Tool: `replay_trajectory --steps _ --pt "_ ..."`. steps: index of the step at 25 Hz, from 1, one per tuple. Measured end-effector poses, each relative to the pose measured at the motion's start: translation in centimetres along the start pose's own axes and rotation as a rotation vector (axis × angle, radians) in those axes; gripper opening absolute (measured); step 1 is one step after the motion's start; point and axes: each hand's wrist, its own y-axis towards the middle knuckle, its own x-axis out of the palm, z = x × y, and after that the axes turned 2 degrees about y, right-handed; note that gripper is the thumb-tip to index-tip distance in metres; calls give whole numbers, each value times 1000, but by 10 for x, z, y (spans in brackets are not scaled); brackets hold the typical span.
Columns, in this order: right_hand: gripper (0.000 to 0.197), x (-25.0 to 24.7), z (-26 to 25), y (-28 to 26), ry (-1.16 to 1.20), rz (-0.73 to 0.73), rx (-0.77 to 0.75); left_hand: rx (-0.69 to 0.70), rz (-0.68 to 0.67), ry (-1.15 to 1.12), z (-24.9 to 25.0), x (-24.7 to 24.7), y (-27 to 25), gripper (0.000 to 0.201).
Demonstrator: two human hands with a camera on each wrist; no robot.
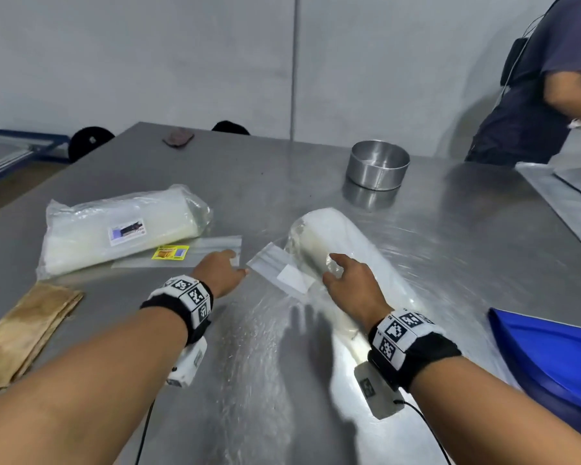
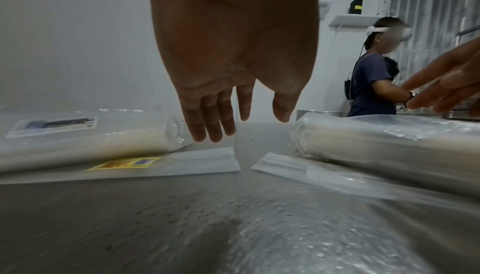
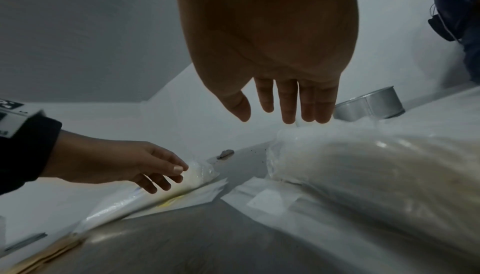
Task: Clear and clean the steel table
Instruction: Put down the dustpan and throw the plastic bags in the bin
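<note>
On the steel table (image 1: 450, 229) lie a labelled pack of clear bags (image 1: 125, 226), a flat zip bag with a yellow sticker (image 1: 182, 253), a small zip bag (image 1: 279, 273) and a long bundle wrapped in clear plastic (image 1: 336, 243). My left hand (image 1: 235, 263) is open, fingers straight, just above the flat zip bag's right end (image 2: 202, 161). My right hand (image 1: 332, 268) is open over the near part of the wrapped bundle (image 3: 376, 175); I cannot tell if it touches. In the wrist views the left hand (image 2: 233, 124) and the right hand (image 3: 280, 114) hold nothing.
A round steel pan (image 1: 378, 164) stands behind the bundle. Brown paper bags (image 1: 24, 330) lie at the near left edge, a blue plastic thing (image 1: 550, 357) at the near right. A dark small object (image 1: 178, 137) sits at the far edge. Another person (image 1: 530, 95) stands at the far right.
</note>
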Motion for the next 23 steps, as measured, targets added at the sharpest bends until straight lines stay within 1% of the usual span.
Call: replay_trajectory --steps 2,5,9,12,15,20,23 --pt "50 17 -3 16 -22 -61 26 -40 -21 5 -13 1 18 61" --pt "53 39 -2 39 -117 -121 6 -70 -45 21 -23 5 36 62" --pt "55 66 -1 73 -73 -259 12 -153 -49 55 -38 12 47 65" --pt "56 82 3 95 -151 -341 -6 -203 -65 96 -49 16 56 65" --pt "55 97 5 107 -212 -361 -7 -211 -70 127 -53 16 66 65" --pt "72 116 0 121 -304 -415 22 -153 -90 184 -67 13 98 66" --pt "77 120 -5 123 -352 -367 16 -91 -125 263 -78 8 118 58"
